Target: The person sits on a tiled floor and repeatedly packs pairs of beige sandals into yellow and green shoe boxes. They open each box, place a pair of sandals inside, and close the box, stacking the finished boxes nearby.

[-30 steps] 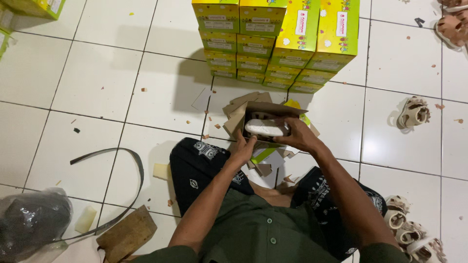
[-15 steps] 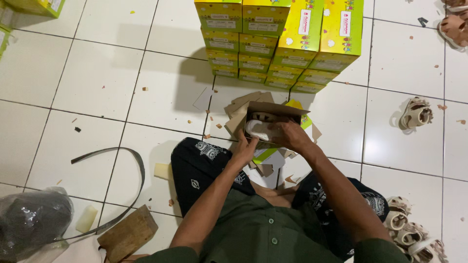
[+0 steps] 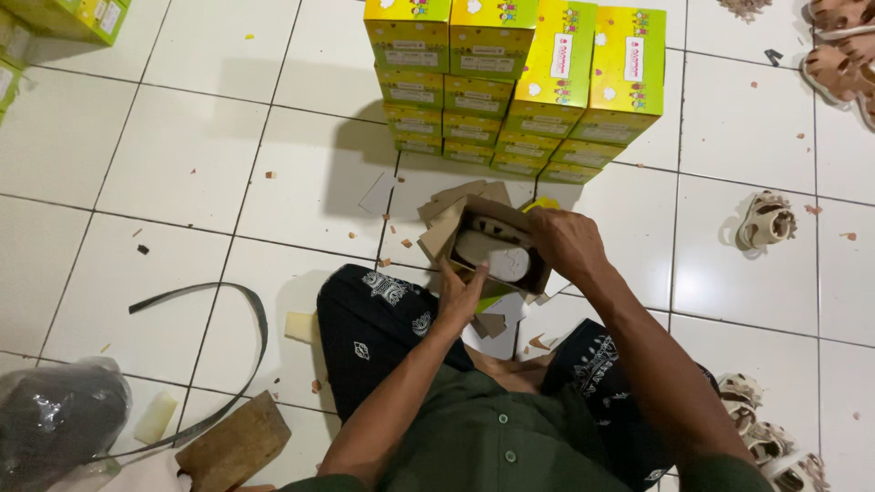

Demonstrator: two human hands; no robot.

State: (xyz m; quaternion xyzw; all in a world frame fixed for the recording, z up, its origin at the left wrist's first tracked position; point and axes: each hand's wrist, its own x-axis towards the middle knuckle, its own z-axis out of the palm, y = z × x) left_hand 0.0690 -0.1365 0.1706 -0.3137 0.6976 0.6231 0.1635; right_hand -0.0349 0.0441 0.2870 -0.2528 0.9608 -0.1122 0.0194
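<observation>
I sit on a white tiled floor with a small open cardboard shoe box in front of my knees. A pale shoe lies sole-up inside it. My left hand holds the near side of the box with its fingers on the rim. My right hand grips the box's right end, its fingers curled over the edge. Loose brown flaps stick out at the box's far left corner.
A stack of yellow-green shoe boxes stands just beyond. Small sandals lie at right and by my right knee. At left lie a grey strap, a wooden block, a dark plastic bag and foam scraps.
Both hands have stayed on the box. My right hand has shifted from the box's near right side to its far right end, and the box has turned slightly.
</observation>
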